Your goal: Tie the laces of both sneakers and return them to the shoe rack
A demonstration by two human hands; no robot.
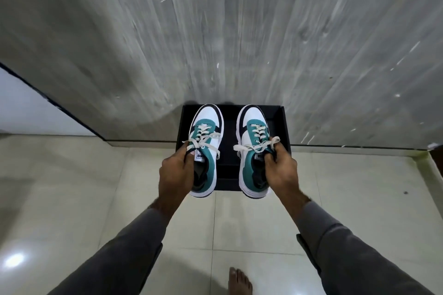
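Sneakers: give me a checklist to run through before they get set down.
1. Left hand has a grip on the left sneaker: ok.
2. Right hand has a grip on the right sneaker: ok.
3. Laces tied in bows on both: ok.
4. Black box below is open, nothing seen inside: ok.
5. Toes point forward, both shoes level: ok.
6. Shoe rack in view: not ok; only the box, grey wall and tiled floor show.
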